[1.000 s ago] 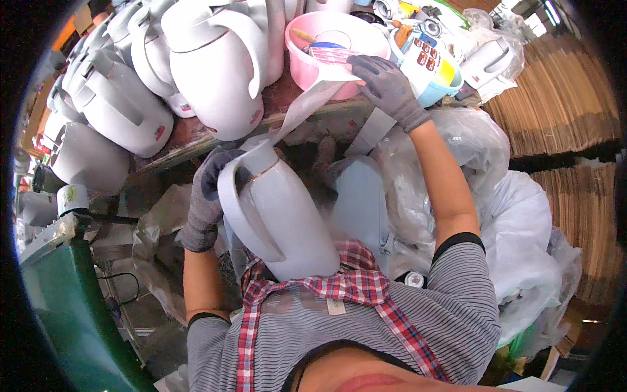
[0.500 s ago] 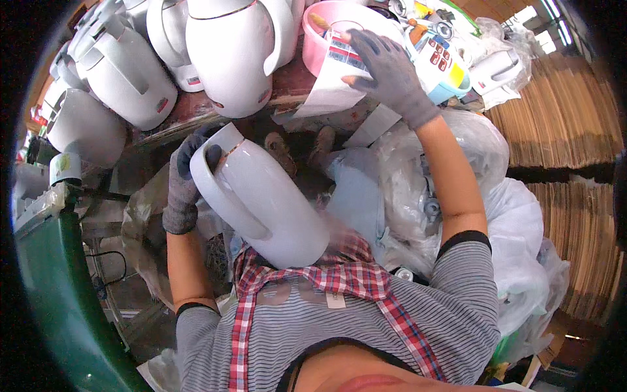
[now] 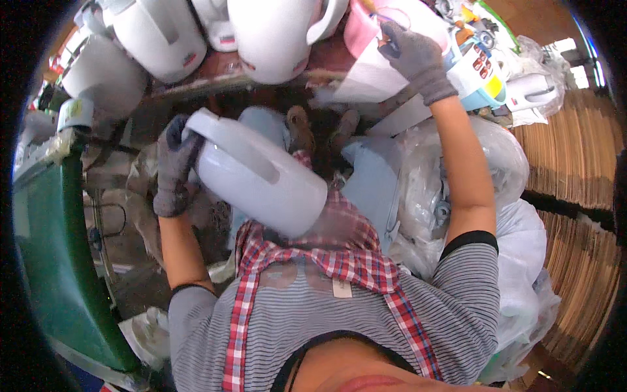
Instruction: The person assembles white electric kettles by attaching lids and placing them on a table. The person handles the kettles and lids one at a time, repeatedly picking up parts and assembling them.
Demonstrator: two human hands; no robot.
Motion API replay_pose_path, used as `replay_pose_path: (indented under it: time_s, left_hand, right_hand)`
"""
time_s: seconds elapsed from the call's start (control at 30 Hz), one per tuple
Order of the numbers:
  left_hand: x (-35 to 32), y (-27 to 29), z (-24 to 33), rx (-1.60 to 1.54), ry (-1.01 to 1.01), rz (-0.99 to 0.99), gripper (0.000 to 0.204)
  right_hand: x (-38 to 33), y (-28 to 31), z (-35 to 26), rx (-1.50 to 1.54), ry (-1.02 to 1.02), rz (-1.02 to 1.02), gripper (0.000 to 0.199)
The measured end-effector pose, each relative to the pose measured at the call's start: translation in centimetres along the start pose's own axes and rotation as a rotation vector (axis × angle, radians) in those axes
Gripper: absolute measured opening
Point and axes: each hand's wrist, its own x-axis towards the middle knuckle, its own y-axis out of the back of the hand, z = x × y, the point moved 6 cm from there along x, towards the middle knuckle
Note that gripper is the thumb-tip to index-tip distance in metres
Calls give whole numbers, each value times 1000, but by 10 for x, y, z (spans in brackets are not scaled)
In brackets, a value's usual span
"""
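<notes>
My gloved left hand (image 3: 174,163) grips the narrower top end of a white plastic jug (image 3: 258,202), shaped like a kettle body. The jug lies tilted across my lap, handle upward, its wide base toward my checked apron (image 3: 346,225). My right hand (image 3: 417,60), also gloved, is at the front of a pink tub (image 3: 358,32). Its fingers are bent together; whatever is between them is too small to make out. A white sheet (image 3: 372,81) hangs below this hand, in front of the tub.
Several similar white jugs (image 3: 271,39) stand on the table ahead. A light blue basket (image 3: 493,95) is right of the pink tub. Clear plastic bags (image 3: 424,189) and cardboard stacks (image 3: 568,144) lie on the right. A green machine or bin (image 3: 59,261) borders the left.
The jug has turned in my left hand, its handle now facing upward, and it lies flatter. My right hand's spread fingers have drawn together near the tub. The whole view has shifted slightly.
</notes>
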Motion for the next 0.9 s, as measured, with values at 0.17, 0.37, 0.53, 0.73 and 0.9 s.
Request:
replay_pose_path:
  time_s: [0.17, 0.37, 0.53, 0.73, 0.9]
  left_hand:
    - [-23, 35, -36, 53, 107, 150, 30]
    - [-50, 55, -45, -49, 146, 260, 37]
    - [-52, 51, -26, 77, 106, 257, 35]
    - [-51, 53, -20, 99, 135, 277, 33]
    - [-47, 61, -36, 82, 163, 264, 34]
  right_hand:
    - [-23, 52, -65, -76, 213, 216, 21]
    - [-132, -4, -155, 1677, -619, -368, 22]
    - [-174, -50, -219, 1879, -758, -379, 23]
    - [-176, -55, -232, 1985, -682, -302, 22]
    - [-179, -59, -233, 1975, -665, -392, 21]
